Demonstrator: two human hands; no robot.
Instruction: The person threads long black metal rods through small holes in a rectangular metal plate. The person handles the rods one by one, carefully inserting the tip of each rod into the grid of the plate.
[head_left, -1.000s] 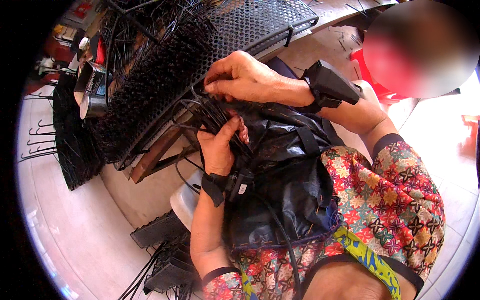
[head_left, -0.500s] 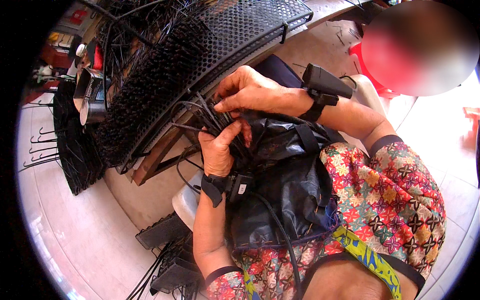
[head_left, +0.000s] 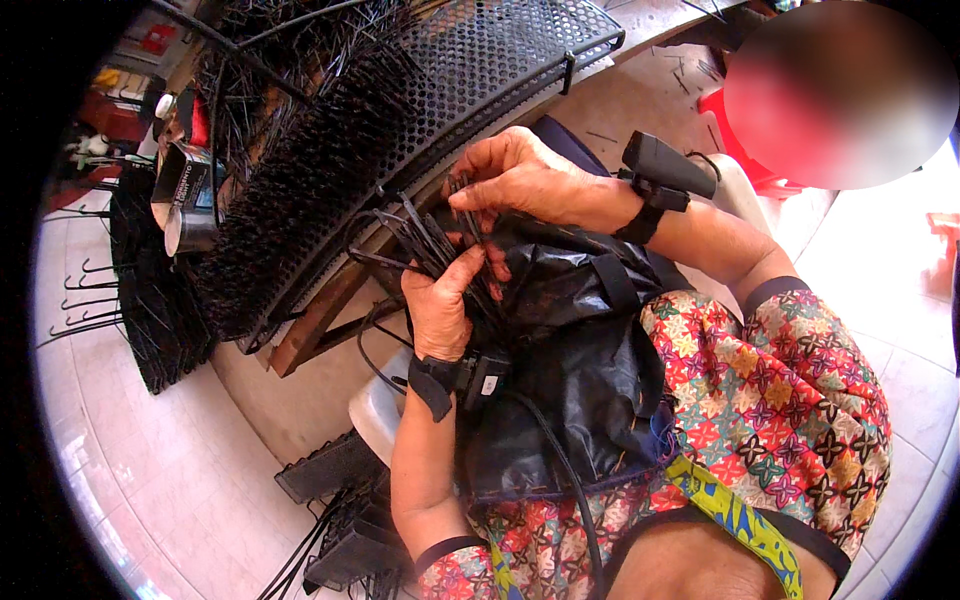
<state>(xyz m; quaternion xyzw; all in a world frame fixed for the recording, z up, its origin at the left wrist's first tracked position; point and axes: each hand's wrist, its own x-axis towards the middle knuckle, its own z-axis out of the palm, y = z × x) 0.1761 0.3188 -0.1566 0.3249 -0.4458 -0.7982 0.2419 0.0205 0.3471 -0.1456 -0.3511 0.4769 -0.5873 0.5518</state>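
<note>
My left hand (head_left: pixel 440 305) is closed round a bundle of thin black strips (head_left: pixel 424 236), whose ends fan out toward the work table. Just above it, my right hand (head_left: pixel 530 185) pinches a few black strips (head_left: pixel 462 190) between thumb and fingers. Beyond both hands lies a black perforated panel (head_left: pixel 500 50) in a rim frame. Dense rows of black tufts (head_left: pixel 310 160) fill the panel's left part, while the holes at its right show bare. A shiny black apron (head_left: pixel 580 350) covers my lap under the hands.
Loose black strips (head_left: pixel 265 110) lie heaped behind the tufts. A stack of black pieces with wire hooks (head_left: pixel 160 290) stands at the left. More black panels (head_left: pixel 340 540) lie on the floor at lower left. A red container (head_left: pixel 715 110) and a person are at the upper right.
My right hand has drawn slightly right, away from the bundle, and strips now show in its pinch. My left hand keeps hold of the bundle, nearly in place.
</note>
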